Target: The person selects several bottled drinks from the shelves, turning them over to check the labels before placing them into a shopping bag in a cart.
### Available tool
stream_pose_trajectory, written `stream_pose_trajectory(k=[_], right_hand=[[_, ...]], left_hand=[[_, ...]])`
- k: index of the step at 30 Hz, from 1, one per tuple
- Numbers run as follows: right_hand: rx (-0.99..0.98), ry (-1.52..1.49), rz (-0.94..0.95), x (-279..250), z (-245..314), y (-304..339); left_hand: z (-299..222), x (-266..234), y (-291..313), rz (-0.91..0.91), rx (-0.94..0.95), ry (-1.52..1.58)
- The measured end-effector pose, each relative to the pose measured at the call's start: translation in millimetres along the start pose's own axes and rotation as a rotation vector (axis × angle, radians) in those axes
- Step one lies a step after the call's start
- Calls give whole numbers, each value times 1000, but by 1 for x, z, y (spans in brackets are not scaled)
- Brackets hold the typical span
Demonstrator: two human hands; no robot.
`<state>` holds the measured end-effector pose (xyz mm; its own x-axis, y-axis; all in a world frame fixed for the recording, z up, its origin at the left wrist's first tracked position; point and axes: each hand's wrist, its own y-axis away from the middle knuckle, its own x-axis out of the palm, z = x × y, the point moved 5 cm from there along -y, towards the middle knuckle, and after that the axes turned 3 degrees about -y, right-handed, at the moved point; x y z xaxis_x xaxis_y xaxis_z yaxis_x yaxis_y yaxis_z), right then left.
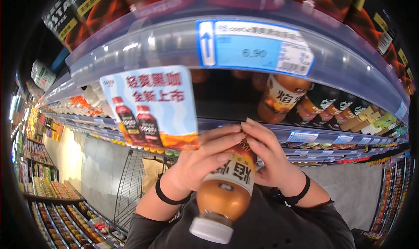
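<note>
Between my two hands is a plastic bottle of brown drink with a flame-patterned label. Its white cap points down toward me, and its base end is turned to the shelf. My left hand wraps the bottle's left side with curled fingers. On the other side my right hand is closed around the base end, with its fingertips close to the left ones. A similar bottle stands on the shelf just beyond my hands. Part of the label is covered by my fingers.
A shelf edge with a blue and white price tag runs overhead. A promotional card hangs beside my left hand. More dark bottles line the shelf to the right. A wire shopping cart with a brown paper bag stands behind at the left.
</note>
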<state>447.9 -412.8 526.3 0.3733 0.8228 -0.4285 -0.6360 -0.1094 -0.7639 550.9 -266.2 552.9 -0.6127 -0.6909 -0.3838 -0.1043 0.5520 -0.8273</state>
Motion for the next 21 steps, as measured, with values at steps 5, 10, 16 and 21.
stream_pose_trajectory(k=[5,10,16,21], right_hand=[[266,-249,143,39,-13,1],[628,-580,386,91,-24,8],[872,-1114,600,166,-25,32],[1259,-1303,625,234,-8,39]], left_hand=[[4,-23,50,-50,-552,53],[-1,-66,103,-311,-668,157],[-29,-133,188,-506,-1074,313],[-79,-168,270,-567,-1196,196]])
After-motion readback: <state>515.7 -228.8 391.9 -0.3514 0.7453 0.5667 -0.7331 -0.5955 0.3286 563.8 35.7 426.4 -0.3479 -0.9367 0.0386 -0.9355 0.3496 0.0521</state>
